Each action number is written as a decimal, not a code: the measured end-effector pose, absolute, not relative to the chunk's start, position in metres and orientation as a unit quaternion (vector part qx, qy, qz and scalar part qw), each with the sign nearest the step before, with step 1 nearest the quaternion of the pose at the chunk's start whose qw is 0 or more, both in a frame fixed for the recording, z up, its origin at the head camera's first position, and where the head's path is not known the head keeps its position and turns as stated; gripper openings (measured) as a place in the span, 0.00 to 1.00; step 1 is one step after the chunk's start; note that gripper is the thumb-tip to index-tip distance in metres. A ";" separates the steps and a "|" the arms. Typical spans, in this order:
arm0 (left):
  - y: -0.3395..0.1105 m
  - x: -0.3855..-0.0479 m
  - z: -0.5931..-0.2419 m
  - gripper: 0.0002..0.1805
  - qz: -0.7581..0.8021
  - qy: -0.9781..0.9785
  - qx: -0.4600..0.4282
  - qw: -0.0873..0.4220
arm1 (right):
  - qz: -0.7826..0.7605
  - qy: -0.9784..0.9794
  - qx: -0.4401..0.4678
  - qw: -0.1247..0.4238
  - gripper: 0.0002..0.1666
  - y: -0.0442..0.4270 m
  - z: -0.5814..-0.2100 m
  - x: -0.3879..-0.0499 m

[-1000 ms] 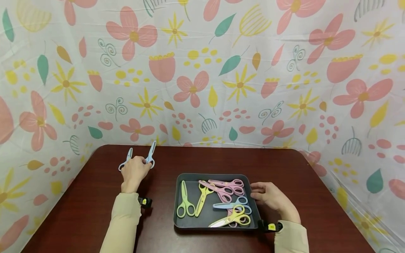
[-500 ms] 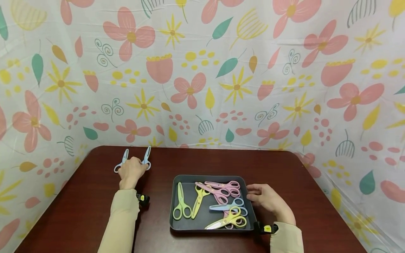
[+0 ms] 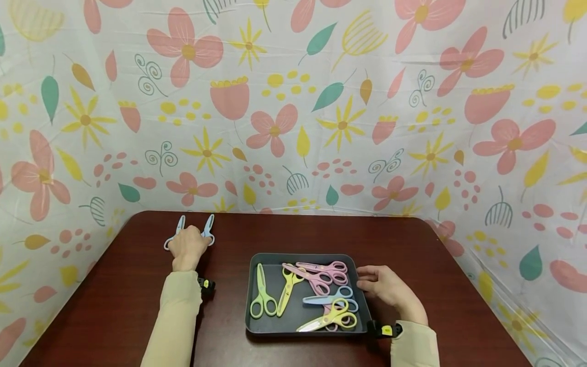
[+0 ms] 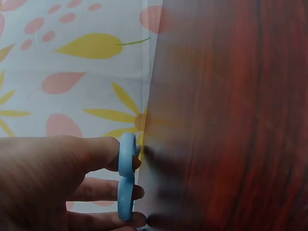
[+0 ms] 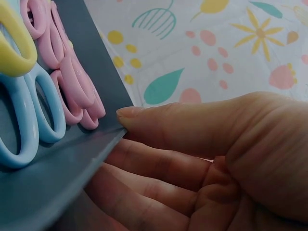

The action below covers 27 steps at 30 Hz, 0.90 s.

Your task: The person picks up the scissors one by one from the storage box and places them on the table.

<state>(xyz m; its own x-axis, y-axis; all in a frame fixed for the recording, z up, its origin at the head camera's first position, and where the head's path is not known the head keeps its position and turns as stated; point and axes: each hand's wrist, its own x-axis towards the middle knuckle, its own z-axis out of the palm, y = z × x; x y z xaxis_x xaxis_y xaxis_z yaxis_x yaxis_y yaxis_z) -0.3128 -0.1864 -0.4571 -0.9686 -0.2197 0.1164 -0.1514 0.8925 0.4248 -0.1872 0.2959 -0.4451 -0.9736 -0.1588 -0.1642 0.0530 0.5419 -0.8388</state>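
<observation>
At the table's back left, my left hand (image 3: 188,247) has its thumb and fingers on the handle loops of light blue scissors (image 3: 209,230), blades pointing away. The left wrist view shows the blue handle (image 4: 126,197) upright between thumb and fingertips. Just left of that hand, another blue pair (image 3: 169,242) lies partly covered by it. A dark grey tray (image 3: 251,285) holds green scissors (image 3: 263,298), yellow scissors (image 3: 286,295), pink scissors (image 3: 316,279) and blue scissors (image 3: 321,300). My right hand (image 3: 392,290) rests against its right wall, thumb tip at the rim (image 5: 126,126).
The brown table (image 3: 220,331) reaches back to a floral sheet (image 3: 293,102) hanging behind it and along its sides. A second yellow pair (image 3: 323,322) overlaps other scissors at the tray's near right.
The blue scissors in my left hand have come down and slightly left, closer to the other blue pair. My right hand stays against the tray. The head view has shifted slightly.
</observation>
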 end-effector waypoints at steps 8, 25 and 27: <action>-0.187 -0.314 -0.457 0.21 -0.197 -0.972 0.102 0.083 | -0.480 0.870 -0.016 0.110 0.25 0.294 -0.444 -0.187; -0.190 -0.314 -0.460 0.15 -0.187 -0.974 0.092 0.085 | -0.477 0.873 0.000 0.102 0.24 0.292 -0.445 -0.187; -0.190 -0.314 -0.461 0.15 -0.185 -0.975 0.092 0.082 | -0.475 0.874 0.007 0.101 0.24 0.292 -0.445 -0.187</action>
<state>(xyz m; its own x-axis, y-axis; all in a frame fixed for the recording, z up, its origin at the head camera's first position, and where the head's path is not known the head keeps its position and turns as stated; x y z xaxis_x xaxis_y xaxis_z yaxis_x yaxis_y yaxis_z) -0.3138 -0.1896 -0.4608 -0.9697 -0.2095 0.1254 -0.1489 0.9145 0.3763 -0.1868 0.2918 -0.4455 -0.9793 -0.0838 -0.1841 0.1089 0.5486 -0.8290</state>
